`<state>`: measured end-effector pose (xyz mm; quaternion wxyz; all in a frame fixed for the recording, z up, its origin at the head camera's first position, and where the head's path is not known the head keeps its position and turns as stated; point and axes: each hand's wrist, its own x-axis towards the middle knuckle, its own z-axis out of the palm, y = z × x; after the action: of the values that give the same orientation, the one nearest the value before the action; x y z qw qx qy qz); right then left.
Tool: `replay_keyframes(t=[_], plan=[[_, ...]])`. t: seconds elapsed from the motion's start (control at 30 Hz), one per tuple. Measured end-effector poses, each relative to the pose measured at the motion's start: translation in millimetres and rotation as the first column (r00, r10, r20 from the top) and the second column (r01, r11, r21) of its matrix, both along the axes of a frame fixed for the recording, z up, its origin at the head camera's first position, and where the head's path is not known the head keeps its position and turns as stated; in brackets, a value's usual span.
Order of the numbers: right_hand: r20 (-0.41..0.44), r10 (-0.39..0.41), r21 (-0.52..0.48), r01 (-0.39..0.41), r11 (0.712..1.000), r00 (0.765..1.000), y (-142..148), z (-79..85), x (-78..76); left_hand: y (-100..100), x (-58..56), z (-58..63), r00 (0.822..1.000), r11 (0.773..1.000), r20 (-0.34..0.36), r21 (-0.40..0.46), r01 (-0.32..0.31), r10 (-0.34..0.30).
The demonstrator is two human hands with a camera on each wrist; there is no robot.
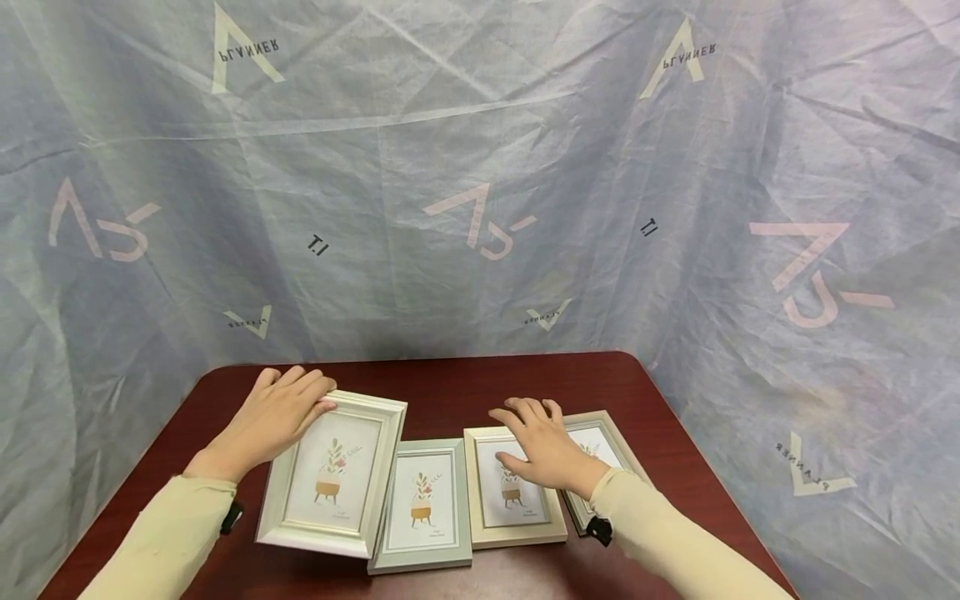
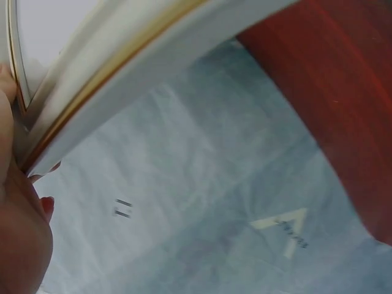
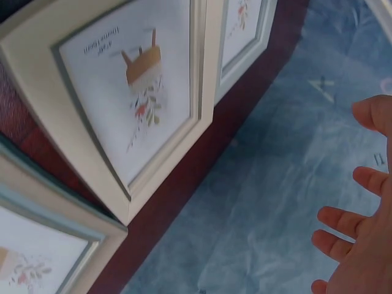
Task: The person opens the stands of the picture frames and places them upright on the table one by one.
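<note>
The pale picture frame is held up at the left end of the row, tilted, a shadow under its near edge and its right side overlapping the frame next to it in the head view; whether the two touch, I cannot tell. The left hand grips it by the far left corner, thumb over the front border and fingers round the edge. One corner looks a lopsided hold for something this broad, so the near end could swing or knock; a grip closer to the middle of a side, or support under the near edge, should steady it. The thumb is best kept on the border, off the picture.

Just to the right, the grey-green frame lies face up, the nearest thing to be scraped if the held one dips. Beside it is the cream frame. The right hand hovers over that one, fingers spread and loosely bent, grasping nothing, so it could lend support; its sleeve would want to clear the fourth frame, angled and partly hidden beneath the wrist. The dark red tabletop carries them all, with a printed grey cloth behind
</note>
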<state>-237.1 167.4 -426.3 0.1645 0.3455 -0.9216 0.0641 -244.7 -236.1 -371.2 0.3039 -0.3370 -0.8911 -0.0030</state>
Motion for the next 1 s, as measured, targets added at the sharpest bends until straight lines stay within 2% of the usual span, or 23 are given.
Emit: replay_keyframes(t=[0.17,0.37,0.63,0.87,1.0], plan=[[-0.008,-0.034,-0.031,0.034,0.999,0.999,10,7.0,-5.7,17,-0.8,13.7,0.999,0.999,-0.027,-0.019,0.04,-0.041],[-0.011,-0.058,-0.08,0.057,0.995,0.998,20,13.3,-11.4,37,-1.3,23.7,0.997,0.997,-0.021,-0.03,0.076,-0.077],[0.004,-0.105,-0.105,0.105,0.989,0.994,29,14.3,-14.7,55,0.5,32.1,0.986,0.986,-0.06,-0.065,0.152,-0.156],[0.024,-0.094,-0.114,0.096,0.989,0.995,30,14.1,-11.1,66,3.1,35.8,0.981,0.977,-0.036,-0.106,0.187,-0.192],[0.043,-0.092,-0.103,0.096,0.99,0.995,29,14.0,-8.3,72,5.1,37.8,0.972,0.961,-0.016,-0.151,0.23,-0.235]])
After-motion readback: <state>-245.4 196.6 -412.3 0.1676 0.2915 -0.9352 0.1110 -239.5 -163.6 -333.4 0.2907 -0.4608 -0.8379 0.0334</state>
